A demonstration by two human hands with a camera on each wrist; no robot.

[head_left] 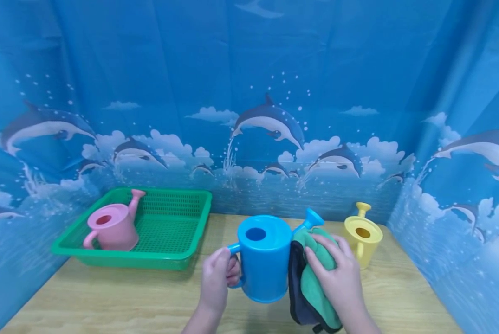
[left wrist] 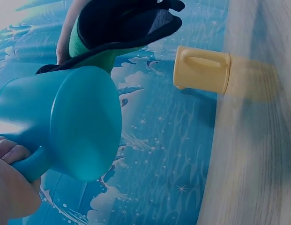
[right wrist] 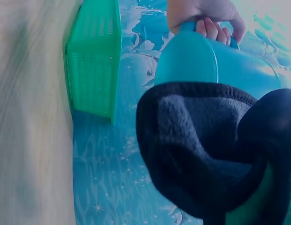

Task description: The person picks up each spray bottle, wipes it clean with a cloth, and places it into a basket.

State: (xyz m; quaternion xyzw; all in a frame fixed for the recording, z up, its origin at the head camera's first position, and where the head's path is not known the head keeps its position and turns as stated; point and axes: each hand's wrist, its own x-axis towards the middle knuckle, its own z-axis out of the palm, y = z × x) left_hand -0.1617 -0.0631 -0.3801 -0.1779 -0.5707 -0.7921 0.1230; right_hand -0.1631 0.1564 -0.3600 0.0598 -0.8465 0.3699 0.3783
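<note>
Blue watering can [head_left: 263,266] sits between the hands in the head view, long axis near vertical: the left hand [head_left: 217,276] curls round its handle, the right hand [head_left: 337,269] grips a green-and-black cloth [head_left: 320,264] at the spout side. In the left wrist view, its base hangs apart from the wooden table [left wrist: 253,164]. The right wrist view shows the cloth overlapping the can; contact there is unclear.

Your cloth [head_left: 312,286] hides the lower part of the spout [head_left: 310,219] of the blue can [head_left: 266,266]; your right hand [head_left: 337,265] covers some of the cloth and the yellow can [head_left: 370,250]; the left wrist view crops your left hand [head_left: 217,276]
</note>
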